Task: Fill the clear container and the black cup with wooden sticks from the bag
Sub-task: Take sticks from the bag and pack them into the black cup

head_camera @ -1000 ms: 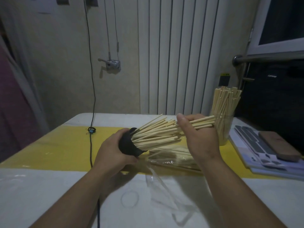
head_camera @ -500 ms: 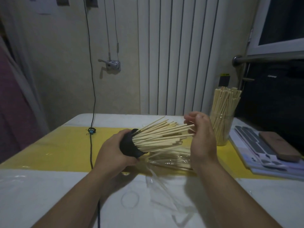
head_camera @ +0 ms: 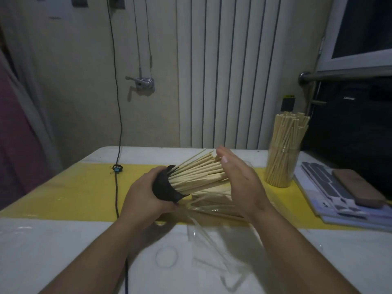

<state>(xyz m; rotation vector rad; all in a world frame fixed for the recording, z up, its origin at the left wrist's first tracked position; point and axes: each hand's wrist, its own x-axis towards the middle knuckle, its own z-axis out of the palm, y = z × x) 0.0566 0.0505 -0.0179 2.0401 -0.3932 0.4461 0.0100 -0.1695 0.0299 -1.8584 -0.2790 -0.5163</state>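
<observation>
My left hand (head_camera: 143, 193) grips the black cup (head_camera: 164, 187), tipped on its side above the table with its mouth facing right. A thick bunch of wooden sticks (head_camera: 197, 174) juts out of it. My right hand (head_camera: 237, 177) is flat with straight fingers, its palm against the free ends of those sticks. Under both hands lies the clear plastic bag (head_camera: 214, 209) with some sticks left inside. The clear container (head_camera: 283, 166) stands upright at the right, packed with sticks.
The table has a yellow band (head_camera: 74, 192) across it and a white front part. A black cable (head_camera: 116, 187) runs down the wall and over the table at the left. Grey sheets and a brown block (head_camera: 358, 187) lie at the right edge.
My right hand let go of the bunch it gripped, opened flat and pushed the stick ends leftward, deeper into the cup. The cup stayed in my left hand.
</observation>
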